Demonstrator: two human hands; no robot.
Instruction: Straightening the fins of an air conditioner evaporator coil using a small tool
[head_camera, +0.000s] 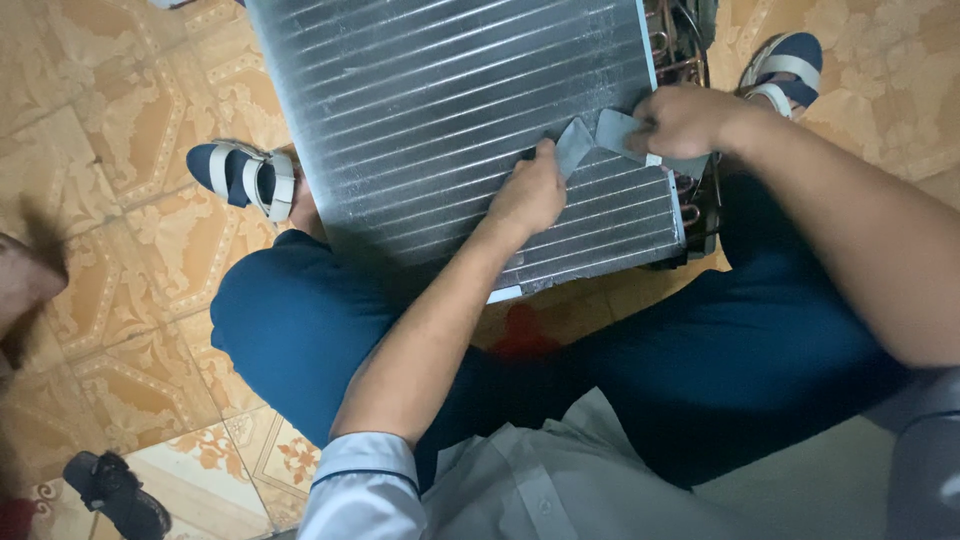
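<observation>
Grey tape strip sits on the face of the finned coil, near the coil's right edge and a bit above its lower right corner. Strip is partly lifted, with a fold standing up in the middle.

Left hand is curled closed, fingertips pinching the left end of the strip and knuckles resting on the fins. Right hand is closed too, gripping the right end of the strip at the coil's right edge.

The coil is a flat silver panel with horizontal ridges and a thin light-blue border down its right side. It leans tilted between the person's knees, lower edge by the lap. Copper pipes bunch up just past the coil's right edge.

Dark blue trousers are below the coil on both sides. A sandal touches the coil's left edge; a second sandal is right of the pipes. Something red shows just under the coil's lower edge, can't tell what it is. Patterned tan floor tiles are all around. A black shoe lies well off to the coil's lower left.
</observation>
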